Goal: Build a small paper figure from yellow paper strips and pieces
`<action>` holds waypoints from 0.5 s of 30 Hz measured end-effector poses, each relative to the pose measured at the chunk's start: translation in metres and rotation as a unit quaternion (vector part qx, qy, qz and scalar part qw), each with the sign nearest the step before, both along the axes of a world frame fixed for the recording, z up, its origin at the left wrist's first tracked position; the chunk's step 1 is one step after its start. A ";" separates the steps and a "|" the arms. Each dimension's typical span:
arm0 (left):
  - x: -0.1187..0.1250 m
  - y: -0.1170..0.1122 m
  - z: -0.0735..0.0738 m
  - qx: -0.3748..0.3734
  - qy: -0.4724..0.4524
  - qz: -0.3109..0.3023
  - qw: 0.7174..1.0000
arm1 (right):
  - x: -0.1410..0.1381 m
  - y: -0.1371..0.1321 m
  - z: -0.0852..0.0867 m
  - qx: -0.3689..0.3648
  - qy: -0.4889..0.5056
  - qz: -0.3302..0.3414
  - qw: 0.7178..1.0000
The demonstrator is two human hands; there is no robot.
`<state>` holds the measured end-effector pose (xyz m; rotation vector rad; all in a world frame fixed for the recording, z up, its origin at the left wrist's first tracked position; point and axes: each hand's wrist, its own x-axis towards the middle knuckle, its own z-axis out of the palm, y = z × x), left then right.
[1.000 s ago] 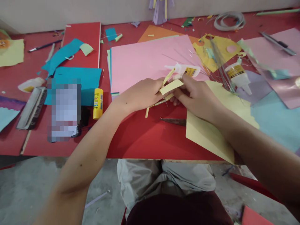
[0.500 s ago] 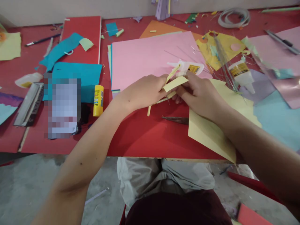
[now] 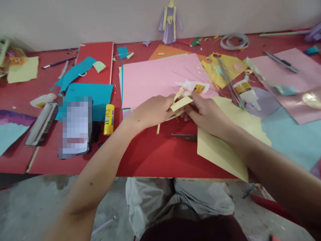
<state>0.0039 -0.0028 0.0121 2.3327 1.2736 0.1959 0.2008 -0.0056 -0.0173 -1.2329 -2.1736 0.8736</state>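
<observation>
My left hand is closed on pale yellow paper strips, some of them narrow and rolled or folded. From the right, my right hand meets it with bent fingers, gripping the same bundle of strips. Its wrist lies over a pale yellow paper sheet with a torn edge. A dark pointed blade pokes out from under that sheet. Just beyond my fingers, a white glue bottle lies on its side upon stacked pink paper. The fingertips are partly hidden behind the strips.
At left are a yellow glue stick, a blurred-out phone and a knife box. Another glue bottle lies right among clear strands. A purple paper figure leans against the wall. The red table's front edge is near my lap.
The view has tilted upward, bringing the whole paper figure into sight. Both hands keep their hold on the strips, with hardly any movement between them.
</observation>
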 end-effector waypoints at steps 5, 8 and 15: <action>-0.001 0.000 0.001 -0.064 -0.112 -0.006 0.992 | -0.001 -0.003 0.003 -0.005 0.034 0.001 0.999; -0.001 -0.001 0.002 -0.119 -0.217 -0.005 0.969 | -0.006 -0.006 0.009 -0.035 0.117 0.008 0.992; 0.006 -0.004 -0.003 -0.161 -0.376 0.051 0.911 | -0.014 -0.007 0.012 -0.088 0.291 -0.010 0.953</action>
